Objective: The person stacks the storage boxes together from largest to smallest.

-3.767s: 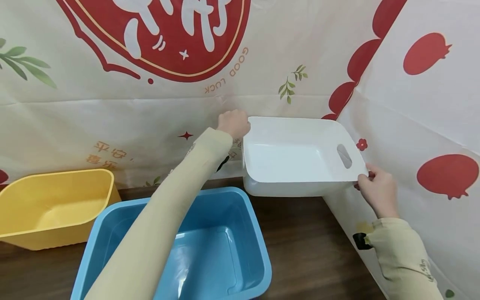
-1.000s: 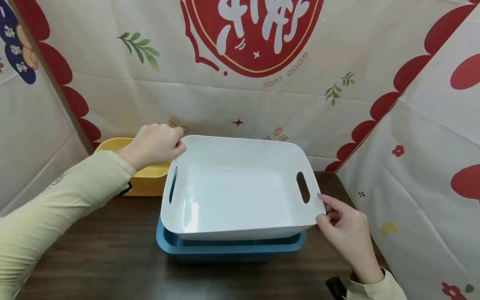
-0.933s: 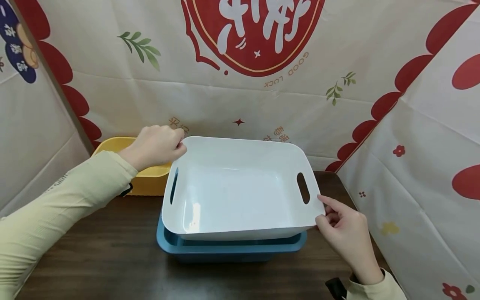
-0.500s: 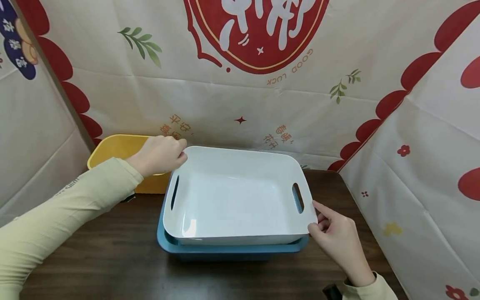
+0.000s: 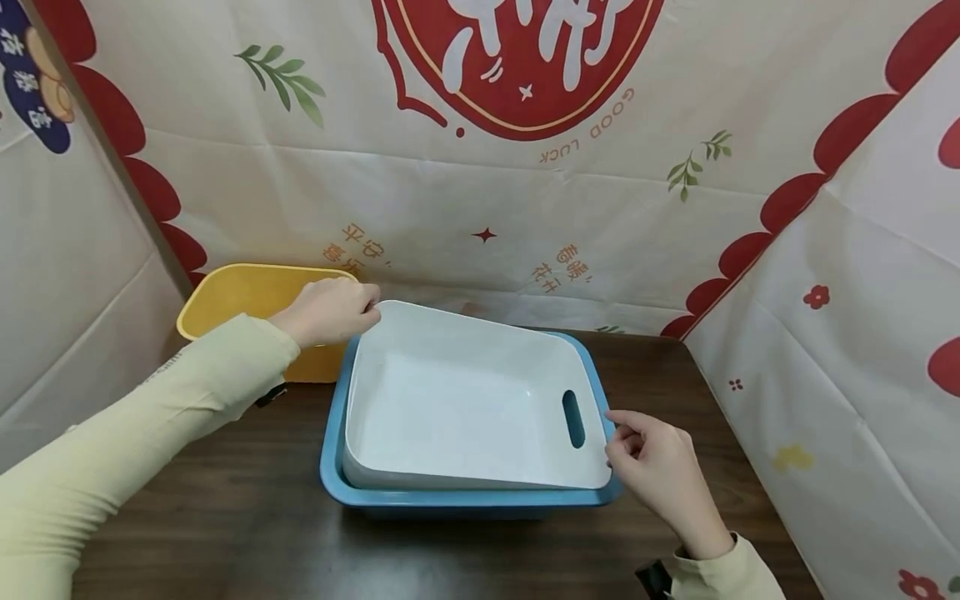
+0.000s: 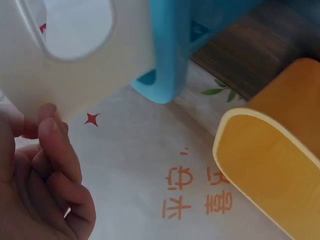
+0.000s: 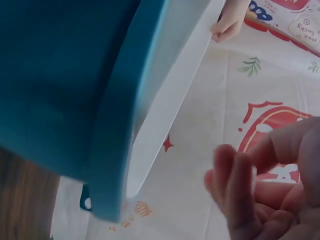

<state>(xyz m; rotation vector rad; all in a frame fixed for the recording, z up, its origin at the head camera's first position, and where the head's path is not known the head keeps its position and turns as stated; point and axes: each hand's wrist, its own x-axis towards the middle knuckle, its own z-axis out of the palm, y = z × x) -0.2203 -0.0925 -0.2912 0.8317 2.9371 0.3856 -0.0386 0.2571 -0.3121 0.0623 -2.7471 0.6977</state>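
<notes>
A white plastic storage bin with an oval handle slot sits partly inside the larger blue basin. It is tilted: its right end lies low within the basin, its left end stands higher. With thumb and fingers my left hand pinches the bin's far left corner; the left wrist view shows this hand at the rim below the slot. Beside the basin's right rim is my right hand, fingers loosely bent. In the right wrist view that hand holds nothing and is apart from both containers.
A yellow bin stands behind my left forearm, left of the basin. Everything rests on a dark wooden table. Printed cloth walls close off the back and both sides.
Over the table, the white bin came left from the back right corner to above the blue basin. Then its right end sank into the basin, and my right hand let go of the rim.
</notes>
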